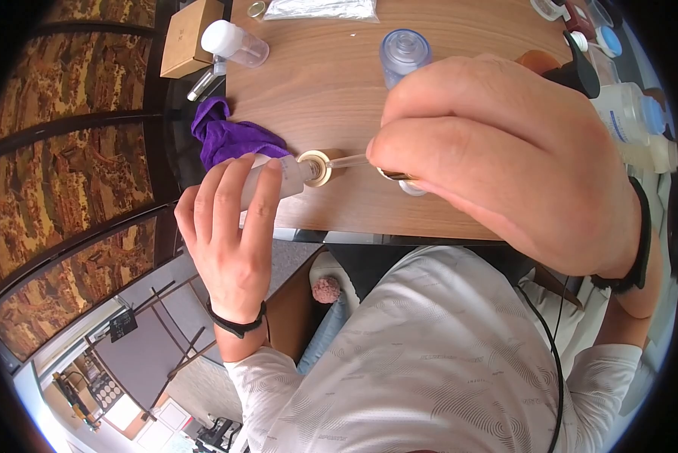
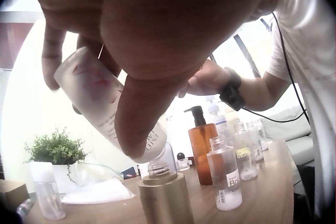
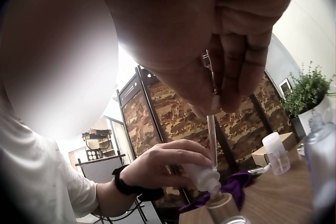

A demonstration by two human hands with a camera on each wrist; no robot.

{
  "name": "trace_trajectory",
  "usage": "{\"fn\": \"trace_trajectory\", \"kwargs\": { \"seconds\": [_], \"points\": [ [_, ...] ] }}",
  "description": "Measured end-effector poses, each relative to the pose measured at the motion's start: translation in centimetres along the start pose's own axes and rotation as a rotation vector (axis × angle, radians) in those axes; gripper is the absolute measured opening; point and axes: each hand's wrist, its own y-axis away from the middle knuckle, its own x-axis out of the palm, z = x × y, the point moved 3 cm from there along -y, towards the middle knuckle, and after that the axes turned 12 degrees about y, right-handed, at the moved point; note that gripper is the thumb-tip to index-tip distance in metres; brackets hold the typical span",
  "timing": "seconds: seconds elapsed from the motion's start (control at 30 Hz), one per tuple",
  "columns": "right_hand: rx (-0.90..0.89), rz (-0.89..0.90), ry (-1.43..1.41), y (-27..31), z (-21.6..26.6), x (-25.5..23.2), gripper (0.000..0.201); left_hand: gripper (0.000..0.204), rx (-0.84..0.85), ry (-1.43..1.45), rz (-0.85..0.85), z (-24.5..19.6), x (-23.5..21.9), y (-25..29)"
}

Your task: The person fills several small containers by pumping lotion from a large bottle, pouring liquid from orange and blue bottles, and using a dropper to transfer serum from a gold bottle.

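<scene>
The left hand [image 1: 233, 226] grips a frosted white bottle [image 2: 100, 95], tipped so that its neck meets the mouth of a gold bottle [image 2: 167, 198] standing on the table. In the right hand [image 1: 505, 158], a clear glass dropper tube [image 1: 348, 161] is pinched, its tip beside the two bottle mouths in the head view. The tube [image 3: 212, 140] points down toward the tilted bottle's neck in the right wrist view. Part of the dropper's top is hidden by the right fingers.
A purple cloth [image 1: 237, 140] lies left of the gold bottle. Behind are a white-capped bottle [image 1: 237, 44], a cardboard box [image 1: 190, 38] and a clear blue-tinted bottle [image 1: 405, 57]. An amber pump bottle [image 2: 203, 148] and several clear bottles stand right; a potted plant [image 2: 59, 148] is further back.
</scene>
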Motion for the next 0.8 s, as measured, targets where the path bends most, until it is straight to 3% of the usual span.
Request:
{"fn": "trace_trajectory", "kwargs": {
  "seconds": [0.27, 0.37, 0.43, 0.53, 0.67, 0.8],
  "points": [
    [0.024, 0.008, 0.011, -0.2, 0.2, 0.2, 0.030, 0.052, -0.058, 0.112, -0.019, 0.6, 0.4, 0.6],
    [-0.003, -0.154, -0.028, 0.2, 0.0, 1.6, 0.031, 0.056, -0.151, 0.241, -0.017, 1.0, 1.4, 1.4],
    [-0.010, -0.150, -0.025, 0.6, -0.2, 1.9, 0.032, 0.054, -0.210, 0.360, -0.052, 1.2, 2.1, 1.9],
    [0.014, 0.026, 0.032, -0.8, 0.4, 0.8, 0.032, 0.052, -0.311, 0.528, -0.096, 1.6, 3.1, 2.8],
    [-0.019, -0.112, 0.040, -0.2, 0.0, 2.6, 0.029, 0.050, -0.411, 0.721, -0.108, 2.2, 4.1, 3.7],
    [-0.017, -0.108, 0.011, -0.4, 0.0, 3.8, 0.028, 0.050, -0.563, 1.195, -0.230, 3.4, 6.6, 5.7]
  ]
}}
